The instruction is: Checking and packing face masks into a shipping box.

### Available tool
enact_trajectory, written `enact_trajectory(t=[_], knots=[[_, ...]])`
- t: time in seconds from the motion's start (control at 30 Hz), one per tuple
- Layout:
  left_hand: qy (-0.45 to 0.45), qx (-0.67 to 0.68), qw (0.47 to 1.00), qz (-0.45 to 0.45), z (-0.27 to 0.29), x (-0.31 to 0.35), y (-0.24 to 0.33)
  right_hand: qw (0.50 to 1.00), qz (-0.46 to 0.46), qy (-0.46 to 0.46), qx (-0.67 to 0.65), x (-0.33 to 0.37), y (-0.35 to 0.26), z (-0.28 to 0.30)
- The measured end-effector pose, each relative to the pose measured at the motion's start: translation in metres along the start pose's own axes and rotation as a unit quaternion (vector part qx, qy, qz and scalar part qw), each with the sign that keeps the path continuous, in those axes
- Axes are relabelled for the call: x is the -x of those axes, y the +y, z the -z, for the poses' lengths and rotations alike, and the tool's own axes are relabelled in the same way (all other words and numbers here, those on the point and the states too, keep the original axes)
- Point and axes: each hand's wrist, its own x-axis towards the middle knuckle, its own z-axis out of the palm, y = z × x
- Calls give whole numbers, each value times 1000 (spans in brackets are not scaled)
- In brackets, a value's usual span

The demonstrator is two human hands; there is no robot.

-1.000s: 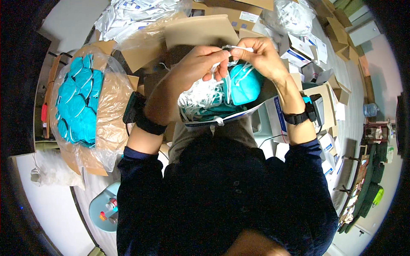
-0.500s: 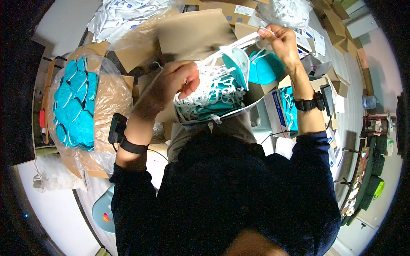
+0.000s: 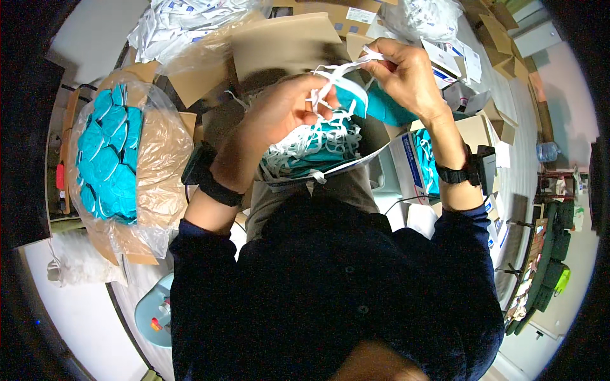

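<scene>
My right hand [image 3: 405, 79] pinches the white elastic straps [image 3: 359, 60] of teal cup-shaped face masks. One mask [image 3: 351, 96] hangs below the straps, and a second teal mask [image 3: 387, 106] is partly hidden behind my right hand. My left hand [image 3: 297, 106] has its fingers curled around a lower stretch of the straps, close to the first mask. Under both hands, an open box [image 3: 346, 169] holds many teal masks with a tangle of white straps [image 3: 292, 147] on top.
At left, a plastic-lined carton [image 3: 166, 159] bears stacked teal masks [image 3: 109, 159]. To the right stands a smaller white and blue box [image 3: 408, 162] with masks inside. Bags of white packets [image 3: 190, 28] and a clear bag [image 3: 422, 19] lie at the back. A blue stool [image 3: 149, 311] is lower left.
My left hand has moved right and up toward my right hand, and the straps between them have gone slack. The right hand has shifted slightly left, with the masks partly behind it.
</scene>
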Motion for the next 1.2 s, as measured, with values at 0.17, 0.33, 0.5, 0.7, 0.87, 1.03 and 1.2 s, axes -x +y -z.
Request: enact_trajectory(t=[0.17,0.33,0.5,0.7,0.87,1.03,1.2], knots=[[-28,-17,998,-56,-4,-4,-4,989,-5,124,-82,1,0,0],[17,-78,991,-108,10,-14,-10,965,-37,195,-170,2,-1,12],[89,-199,974,-60,19,-27,-10,920,-112,247,-283,6,8,32],[192,-737,637,-119,-4,-49,-48,914,-44,300,-270,16,25,59],[180,-763,618,-64,4,-83,-92,875,-70,324,-352,23,28,72],[174,-695,671,-193,10,-72,-73,828,-78,251,-495,44,43,95],[190,-455,842,-220,19,-34,-30,891,-168,245,-344,47,43,78]])
